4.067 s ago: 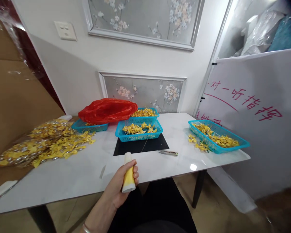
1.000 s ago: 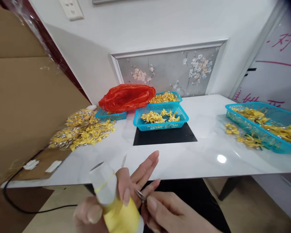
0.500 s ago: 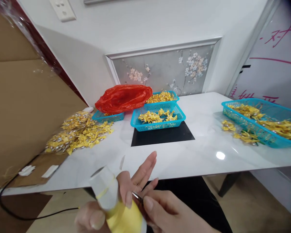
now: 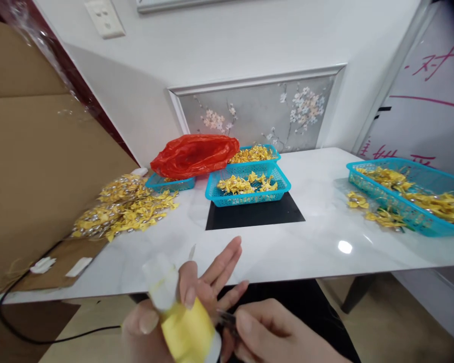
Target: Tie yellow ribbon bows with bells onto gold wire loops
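Low in the view, my left hand (image 4: pixel 208 287) grips a spool (image 4: pixel 189 330) wound with yellow material, its white core sticking out at the upper end. The thumb is at the spool's left and one finger bends over its right side, while other fingers stretch out past it. Just right of the spool, my right hand (image 4: pixel 272 327) pinches a slim dark metal tool (image 4: pixel 227 318) between thumb and fingers. The tool points at the left palm; its tip is blurred and its exact kind cannot be made out.
Blue baskets (image 4: pixel 247 200) with yellow ribbon pieces stand on the white table (image 4: pixel 325 201); another basket (image 4: pixel 419 214) is at right. A red plastic bag (image 4: pixel 194 156) lies at the back. Yellow pieces (image 4: pixel 124 206) are heaped at left beside a cardboard box (image 4: pixel 41 151).
The spool has shifted slightly in my left hand. My right hand and the metal tool have moved a little to the right. The baskets stay where they were.
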The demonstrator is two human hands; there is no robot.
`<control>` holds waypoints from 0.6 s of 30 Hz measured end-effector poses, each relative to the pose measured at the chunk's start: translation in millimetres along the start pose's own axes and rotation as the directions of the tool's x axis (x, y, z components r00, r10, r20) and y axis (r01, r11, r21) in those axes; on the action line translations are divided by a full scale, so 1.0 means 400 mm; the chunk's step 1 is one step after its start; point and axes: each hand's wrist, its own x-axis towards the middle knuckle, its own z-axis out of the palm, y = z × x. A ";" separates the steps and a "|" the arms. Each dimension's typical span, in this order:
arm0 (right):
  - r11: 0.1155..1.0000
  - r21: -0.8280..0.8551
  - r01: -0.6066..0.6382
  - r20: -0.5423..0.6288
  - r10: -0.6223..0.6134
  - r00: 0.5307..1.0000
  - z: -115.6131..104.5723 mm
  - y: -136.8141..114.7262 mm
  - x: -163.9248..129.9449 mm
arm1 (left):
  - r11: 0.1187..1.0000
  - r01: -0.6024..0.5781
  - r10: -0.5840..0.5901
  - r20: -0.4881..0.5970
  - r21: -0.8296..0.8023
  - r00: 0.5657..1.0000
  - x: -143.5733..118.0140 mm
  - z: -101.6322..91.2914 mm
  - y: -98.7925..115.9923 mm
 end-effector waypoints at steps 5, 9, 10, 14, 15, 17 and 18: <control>0.734 -0.665 -0.139 -0.454 -0.249 0.855 -0.115 -0.030 -0.026 | 0.983 -0.174 0.179 -0.076 0.067 0.981 -0.004 -0.029 0.030; 0.335 -0.853 -0.401 -0.517 -0.436 0.737 -0.269 -0.016 0.037 | 0.965 -0.224 0.235 -0.073 0.134 0.969 -0.010 -0.058 0.052; 0.281 -0.860 -0.425 -0.509 -0.437 0.742 -0.305 -0.011 0.056 | 0.964 -0.224 0.235 -0.063 0.142 0.970 -0.011 -0.062 0.054; 0.113 -0.880 -0.462 -0.459 -0.456 0.762 -0.406 0.017 0.095 | 0.968 -0.215 0.220 -0.023 0.132 0.975 -0.015 -0.066 0.053; 0.087 -0.879 -0.468 -0.451 -0.468 0.760 -0.422 0.026 0.093 | 0.968 -0.215 0.219 -0.018 0.127 0.975 -0.017 -0.065 0.051; 0.055 -0.872 -0.486 -0.447 -0.493 0.747 -0.447 0.044 0.078 | 0.970 -0.216 0.218 -0.005 0.115 0.976 -0.019 -0.061 0.049; 0.047 -0.867 -0.497 -0.450 -0.505 0.737 -0.457 0.052 0.069 | 0.971 -0.214 0.215 0.002 0.106 0.977 -0.019 -0.060 0.048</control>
